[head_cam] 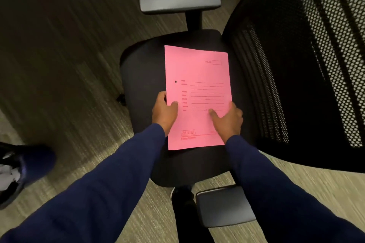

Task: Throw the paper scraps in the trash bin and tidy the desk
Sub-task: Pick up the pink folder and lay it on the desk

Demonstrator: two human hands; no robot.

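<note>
Holding a pink folder (pixel 197 92) over the black seat (pixel 142 77) of an office chair, the person grips it with both hands. The left hand (pixel 164 111) pinches the folder's left edge, thumb on top. The right hand (pixel 227 118) clasps the right edge, thumb pressed on the printed lines. At lower left, a dark bin (pixel 21 171) holds white paper scraps (pixel 8 175) on the carpet (pixel 65 65).
</note>
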